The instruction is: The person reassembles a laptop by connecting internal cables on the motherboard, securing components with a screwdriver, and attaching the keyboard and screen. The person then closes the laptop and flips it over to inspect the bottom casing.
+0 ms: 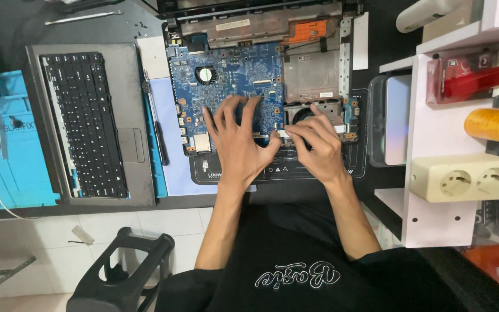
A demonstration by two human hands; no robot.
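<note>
Dark bench, opened laptop base point(319, 63).
My left hand point(235, 141) spreads flat, steadying the blue motherboard point(226, 75); right hand point(316, 144) pinches, probably, a white ribbon cable point(281, 133).

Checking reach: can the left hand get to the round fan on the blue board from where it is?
Probably yes. The left hand lies flat on the blue board, and the round fan sits uncovered just beyond its fingertips, with nothing between them.

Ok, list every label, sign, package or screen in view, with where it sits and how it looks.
White label: small rectangle on the grey bar above the blue motherboard.
Black work mat: white printed markings along its near edge, under both hands.
Blue mat: far left, faint lettering.
No screens or packages visible.
</note>
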